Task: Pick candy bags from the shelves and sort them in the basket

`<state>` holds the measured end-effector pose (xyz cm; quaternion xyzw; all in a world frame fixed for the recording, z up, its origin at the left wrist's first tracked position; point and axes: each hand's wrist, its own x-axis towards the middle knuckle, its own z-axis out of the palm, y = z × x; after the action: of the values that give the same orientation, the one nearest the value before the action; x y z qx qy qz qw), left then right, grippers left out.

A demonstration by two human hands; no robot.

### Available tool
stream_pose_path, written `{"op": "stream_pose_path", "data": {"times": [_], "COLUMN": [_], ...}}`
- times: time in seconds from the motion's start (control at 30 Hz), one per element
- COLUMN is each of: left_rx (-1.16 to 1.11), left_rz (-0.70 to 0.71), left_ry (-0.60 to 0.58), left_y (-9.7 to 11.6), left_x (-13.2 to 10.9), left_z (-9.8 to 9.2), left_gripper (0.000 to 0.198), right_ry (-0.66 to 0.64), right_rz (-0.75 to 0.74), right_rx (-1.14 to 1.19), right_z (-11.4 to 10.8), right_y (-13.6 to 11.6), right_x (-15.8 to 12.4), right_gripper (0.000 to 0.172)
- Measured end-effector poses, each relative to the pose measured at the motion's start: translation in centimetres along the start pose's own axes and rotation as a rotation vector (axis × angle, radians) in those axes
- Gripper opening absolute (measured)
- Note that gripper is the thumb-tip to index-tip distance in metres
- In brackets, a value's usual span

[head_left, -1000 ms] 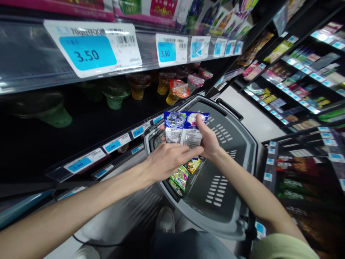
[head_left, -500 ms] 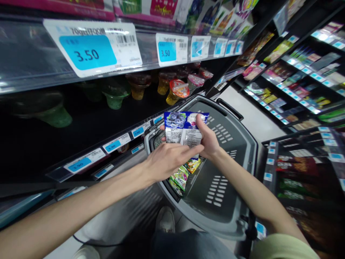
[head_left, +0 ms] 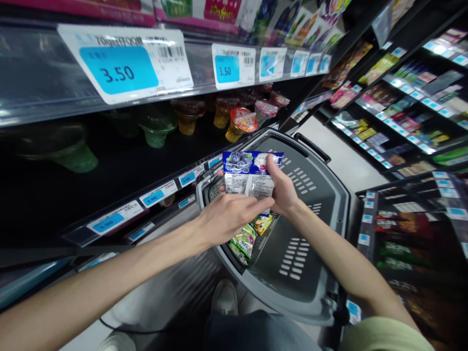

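My right hand (head_left: 283, 190) is closed on a blue and white packet (head_left: 237, 183) with blueberries printed on it, its thumb over the front. Fingertips show at the packet's left edge. Across the lower part of the packet lies my left hand (head_left: 226, 214), one finger stretched out to the right and the others partly hidden. Both hands are above a grey basket (head_left: 310, 292). Inside its left side are a green packet (head_left: 244, 240) and a yellow one (head_left: 262, 224).
On the left, a shelf (head_left: 32, 73) with price tags stands over a lower level with several jelly cups (head_left: 157, 131). More stocked shelves (head_left: 409, 102) are at the right. A shoe (head_left: 224, 297) shows below the basket.
The outstretched finger of my left hand has drawn back very slightly to the left. The packet stays in my right hand.
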<state>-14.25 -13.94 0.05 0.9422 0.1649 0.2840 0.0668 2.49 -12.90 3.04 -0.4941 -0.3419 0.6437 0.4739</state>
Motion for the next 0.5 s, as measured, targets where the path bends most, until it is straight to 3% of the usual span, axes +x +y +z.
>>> {"op": "stream_pose_path", "data": {"times": [0.5], "left_rx": [-0.031], "left_rz": [-0.010], "left_ry": [-0.015], "left_y": [0.06], "left_x": [0.18], "left_z": [-0.28], "left_gripper": [0.032], "right_ry": [-0.038], "right_rz": [0.038], "right_rx": [-0.017], "right_z": [-0.22], "right_y": [0.25], "right_x": [0.05], "right_gripper": [0.060]}}
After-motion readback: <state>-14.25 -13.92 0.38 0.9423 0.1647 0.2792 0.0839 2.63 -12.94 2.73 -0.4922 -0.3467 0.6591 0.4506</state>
